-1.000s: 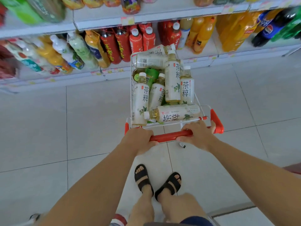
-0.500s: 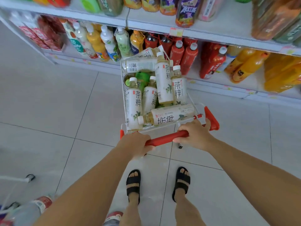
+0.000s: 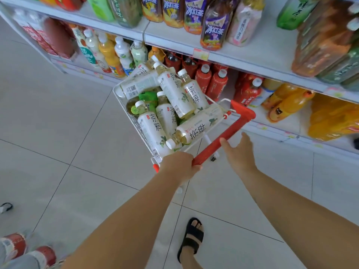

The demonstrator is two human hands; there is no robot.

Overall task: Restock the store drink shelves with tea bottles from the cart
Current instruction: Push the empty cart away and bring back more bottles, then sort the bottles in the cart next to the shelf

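Tea bottles lie piled in the wire cart just ahead of both hands, the left hand curled round its red handle, the right hand spread loose just beside that handle.

Your pale tea bottles in the cart carry "茶粹" in black characters, as does the one lying by the red handle. On the far upper shelf, purple-labelled bottles read "冰红茶". The price tag is too blurred to read.
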